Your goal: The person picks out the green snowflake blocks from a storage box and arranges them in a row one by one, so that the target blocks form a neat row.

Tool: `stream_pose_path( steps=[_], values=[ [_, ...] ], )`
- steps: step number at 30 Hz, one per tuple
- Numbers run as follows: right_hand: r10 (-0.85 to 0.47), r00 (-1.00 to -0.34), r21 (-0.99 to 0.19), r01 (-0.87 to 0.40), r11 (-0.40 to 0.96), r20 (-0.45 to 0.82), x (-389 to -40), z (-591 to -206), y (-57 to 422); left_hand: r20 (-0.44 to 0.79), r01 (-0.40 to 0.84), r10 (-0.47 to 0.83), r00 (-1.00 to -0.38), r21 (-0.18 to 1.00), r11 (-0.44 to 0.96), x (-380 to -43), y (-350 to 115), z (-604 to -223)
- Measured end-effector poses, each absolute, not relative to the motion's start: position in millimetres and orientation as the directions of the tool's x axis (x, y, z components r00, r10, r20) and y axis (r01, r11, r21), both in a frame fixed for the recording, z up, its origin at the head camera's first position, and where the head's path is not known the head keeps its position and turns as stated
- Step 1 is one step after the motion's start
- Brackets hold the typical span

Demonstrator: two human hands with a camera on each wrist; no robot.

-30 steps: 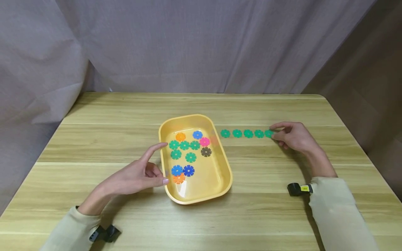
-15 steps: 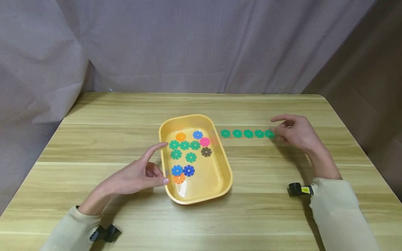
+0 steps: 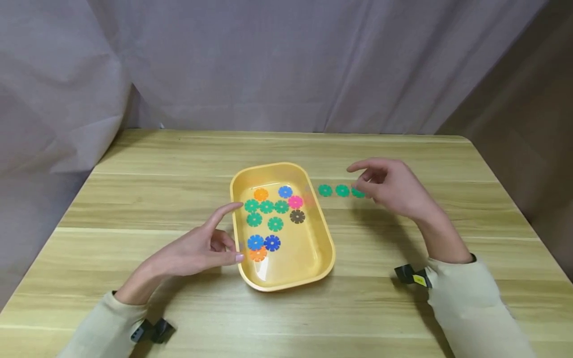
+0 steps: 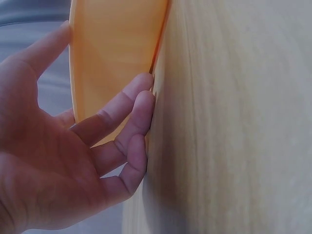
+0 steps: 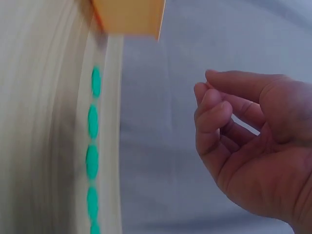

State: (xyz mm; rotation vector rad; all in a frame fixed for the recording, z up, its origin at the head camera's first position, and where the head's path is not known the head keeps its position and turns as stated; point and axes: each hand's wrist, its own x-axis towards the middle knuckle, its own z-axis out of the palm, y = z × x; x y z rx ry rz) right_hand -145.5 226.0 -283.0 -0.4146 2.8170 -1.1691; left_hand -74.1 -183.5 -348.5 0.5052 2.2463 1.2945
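Green, flat, flower-shaped plastic discs point(image 3: 266, 207) with notched rims lie in two places: five inside the tray, the others in a straight row to its right. At the left, the left hand point(image 3: 192, 248) is spread wide, thumb and index fingertips resting on the left rim of the yellow, round-cornered plastic tray point(image 3: 295, 256). That tray sits between the left and right edges of the wood-grain surface point(image 3: 134, 199), and looks light and stiff enough to slide if pushed; its rim is the natural hold.

Within it, along the left wall, a light blue disc point(image 3: 255, 242) overlaps an orange disc point(image 3: 257, 254), touching a dark blue disc point(image 3: 272, 243). Another orange disc point(image 3: 261, 194) lies toward the far end, then a blue disc point(image 3: 285, 192), a pink disc point(image 3: 295, 202) and a dark disc point(image 3: 297, 216); these crowd the green ones. All the discs should be light, fairly rigid and slick; being thin and flat, they are probably best pinched by opposite notched edges.

Beyond the tray's right wall, the green row point(image 3: 342, 191) runs toward the surface's right edge. Over it hovers the right hand point(image 3: 394, 189), fingers loosely bent and apparently empty, hiding part of the row.
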Motion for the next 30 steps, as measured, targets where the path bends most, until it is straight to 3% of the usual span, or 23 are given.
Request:
stream_pose_path(
  steps=[11, 30],
  values=[
    [-0.458, -0.885, -0.77, -0.237, 0.593, -0.081, -150, -282, 158, -0.227, 0.08, 0.544, -0.808, 0.872, 0.482, -75, -181, -349],
    [-0.556, -0.82, -0.747, -0.282, 0.602, -0.138, -148, -301, 116, -0.214, 0.093, 0.561, -0.8, 0.879, 0.467, -76, -177, -349]
  ],
)
